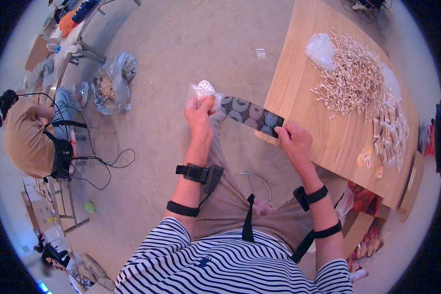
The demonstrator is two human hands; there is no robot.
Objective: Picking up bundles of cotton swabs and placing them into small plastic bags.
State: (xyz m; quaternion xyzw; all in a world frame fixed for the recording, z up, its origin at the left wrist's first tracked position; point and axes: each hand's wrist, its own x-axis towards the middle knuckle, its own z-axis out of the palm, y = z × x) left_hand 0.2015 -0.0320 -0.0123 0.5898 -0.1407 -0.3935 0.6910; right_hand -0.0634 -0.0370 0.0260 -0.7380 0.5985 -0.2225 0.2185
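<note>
A dark, flat strip [251,115] printed with rows of pale round shapes stretches between my two hands, above my lap. My right hand [295,142] pinches its right end, thumb on top. At the other end, my left hand [199,113] is closed on crumpled clear plastic film [215,94]. Whether this film is joined to the strip or wraps its end cannot be made out. Black straps and small devices circle both my forearms.
At right, a wooden table [289,78] bears a heap of thin white sticks [355,73], a clear bag [320,51] and several small wrapped bundles [391,132]. A person [32,132] sits at left near loose cables and a plastic bag [113,85] on the floor.
</note>
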